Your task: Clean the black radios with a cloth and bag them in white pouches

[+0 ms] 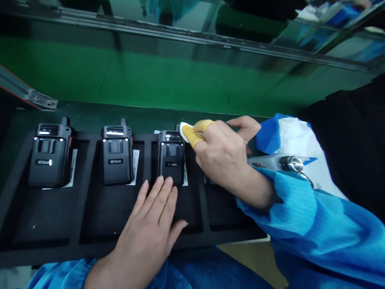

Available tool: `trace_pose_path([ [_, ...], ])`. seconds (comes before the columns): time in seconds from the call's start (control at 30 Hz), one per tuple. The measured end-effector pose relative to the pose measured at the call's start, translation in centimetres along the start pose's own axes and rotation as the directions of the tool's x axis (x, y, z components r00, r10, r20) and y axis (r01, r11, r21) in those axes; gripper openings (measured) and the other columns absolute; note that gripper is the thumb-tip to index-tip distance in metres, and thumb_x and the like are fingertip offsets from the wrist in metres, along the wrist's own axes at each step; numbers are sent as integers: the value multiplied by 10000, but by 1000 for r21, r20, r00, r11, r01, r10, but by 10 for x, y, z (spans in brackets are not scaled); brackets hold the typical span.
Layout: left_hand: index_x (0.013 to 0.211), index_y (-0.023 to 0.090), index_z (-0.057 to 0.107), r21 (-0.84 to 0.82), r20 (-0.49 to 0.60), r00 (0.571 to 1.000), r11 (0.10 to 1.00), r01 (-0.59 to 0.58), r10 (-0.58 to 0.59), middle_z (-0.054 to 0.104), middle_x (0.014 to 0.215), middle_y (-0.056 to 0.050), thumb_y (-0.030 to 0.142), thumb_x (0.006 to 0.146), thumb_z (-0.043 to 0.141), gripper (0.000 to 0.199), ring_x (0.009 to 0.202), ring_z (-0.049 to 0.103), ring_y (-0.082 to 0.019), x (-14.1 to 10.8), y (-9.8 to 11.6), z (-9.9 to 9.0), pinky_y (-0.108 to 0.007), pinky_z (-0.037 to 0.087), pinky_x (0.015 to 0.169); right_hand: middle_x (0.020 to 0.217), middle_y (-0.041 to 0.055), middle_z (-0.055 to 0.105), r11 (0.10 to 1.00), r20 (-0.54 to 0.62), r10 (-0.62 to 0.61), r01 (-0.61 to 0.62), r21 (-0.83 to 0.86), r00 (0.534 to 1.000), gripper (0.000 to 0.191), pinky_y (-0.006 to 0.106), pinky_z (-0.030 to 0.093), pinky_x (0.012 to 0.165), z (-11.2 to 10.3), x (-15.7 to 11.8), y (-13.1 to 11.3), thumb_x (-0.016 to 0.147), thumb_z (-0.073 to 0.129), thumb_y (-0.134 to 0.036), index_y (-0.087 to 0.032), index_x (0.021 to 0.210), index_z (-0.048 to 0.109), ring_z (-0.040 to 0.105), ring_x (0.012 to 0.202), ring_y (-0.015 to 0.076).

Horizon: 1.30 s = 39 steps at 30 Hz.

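Observation:
Three black two-way radios lie face down in a black foam tray [75, 237]: a left radio [48, 172], a middle radio [116, 172] and a right radio [171, 174], each marked "Riton". My left hand [150, 224] is flat with fingers stretched, its fingertips touching the lower end of the right radio. In my right hand [222, 146], a folded white pad [183, 132] is pinched between fingers wearing yellow finger cots. The pad is at the antenna corner of that radio. My right hand partly hides the tray's rightmost compartment.
White labels with barcodes stick out beside the radios, including a label [135, 166] by the middle one. To the right are white wipes [296, 138] in a blue wrapper and a shiny metal-topped container [291, 163]. A green panel [156, 80] stands behind the tray, with a metal bracket [42, 99] at left.

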<state>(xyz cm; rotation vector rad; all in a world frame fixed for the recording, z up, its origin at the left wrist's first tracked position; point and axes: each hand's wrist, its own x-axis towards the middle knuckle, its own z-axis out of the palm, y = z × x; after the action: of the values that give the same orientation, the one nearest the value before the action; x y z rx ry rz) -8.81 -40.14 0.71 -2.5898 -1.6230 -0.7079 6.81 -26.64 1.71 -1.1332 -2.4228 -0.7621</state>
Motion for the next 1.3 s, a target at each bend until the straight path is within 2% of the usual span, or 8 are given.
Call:
trace_pose_path([
  [0.17, 1192, 37, 590, 3, 11, 1000, 1000, -14, 14, 643, 1280, -159, 292, 988, 407, 375, 1211, 592, -314, 1, -3, -2, -502, 512, 976, 802, -6, 600, 991, 38, -117, 114, 77, 992, 347, 393, 222, 894, 3, 6, -3, 942, 376, -111, -203, 768, 662, 465, 812, 125],
  [0.3, 1188, 32, 596, -14, -2, 999, 999, -33, 33, 646, 1271, -169, 271, 979, 423, 362, 1201, 600, -320, 2, -4, -3, -511, 519, 972, 801, 31, 629, 993, 175, 36, -56, 107, 984, 357, 382, 256, 820, -8, -7, 10, 933, 349, -114, -183, 757, 652, 495, 787, 143],
  [0.37, 1191, 25, 595, -21, -6, 999, 999, -34, 34, 643, 1273, -177, 266, 973, 435, 362, 1199, 600, -325, 2, -4, -3, -519, 515, 979, 801, 34, 641, 983, 178, 52, -82, 167, 983, 343, 378, 252, 796, -17, -15, 9, 941, 348, -143, -187, 829, 670, 509, 766, 142],
  [0.57, 1205, 5, 588, -23, 9, 1000, 999, -22, 23, 635, 1279, -191, 282, 976, 423, 395, 1230, 573, -337, 2, -2, -2, -542, 484, 1015, 747, -11, 622, 960, 2, -183, 178, 217, 983, 308, 370, 207, 827, -30, -21, -24, 920, 439, -114, -210, 766, 687, 477, 747, 115],
  [0.73, 1217, 0, 587, -12, 32, 999, 1000, -27, 28, 624, 1294, -195, 296, 978, 410, 419, 1243, 563, -336, 2, -4, -3, -537, 476, 1027, 735, -5, 618, 958, 19, -245, 240, 158, 969, 322, 362, 207, 833, -33, -22, -23, 894, 459, -81, -187, 659, 653, 450, 722, 119],
  [0.93, 1196, 7, 608, -20, 7, 999, 999, -42, 42, 615, 1304, -202, 284, 973, 414, 405, 1238, 568, -335, 2, -4, -2, -517, 494, 1015, 742, 30, 622, 994, 125, -94, 86, 71, 988, 294, 343, 265, 720, -43, -33, 0, 858, 432, -74, -177, 690, 651, 468, 695, 131],
  [1.1, 1191, 27, 604, -76, -33, 999, 997, -33, 31, 629, 1289, -193, 286, 983, 392, 394, 1222, 586, -309, -6, -10, -15, -524, 474, 1033, 854, 59, 658, 993, 222, 8, -35, 117, 975, 294, 340, 295, 672, -49, -1, 4, 886, 409, -167, -209, 857, 699, 505, 718, 148],
  [1.3, 1216, 11, 582, 45, -66, 990, 991, 128, -125, 623, 1290, -208, 361, 993, 388, 458, 1225, 577, -343, -25, -41, -34, -637, 345, 1092, 909, 60, 648, 979, 166, -77, 44, 198, 983, 380, 427, 302, 826, -25, 55, -22, 946, 331, -193, -204, 868, 703, 513, 782, 157],
])
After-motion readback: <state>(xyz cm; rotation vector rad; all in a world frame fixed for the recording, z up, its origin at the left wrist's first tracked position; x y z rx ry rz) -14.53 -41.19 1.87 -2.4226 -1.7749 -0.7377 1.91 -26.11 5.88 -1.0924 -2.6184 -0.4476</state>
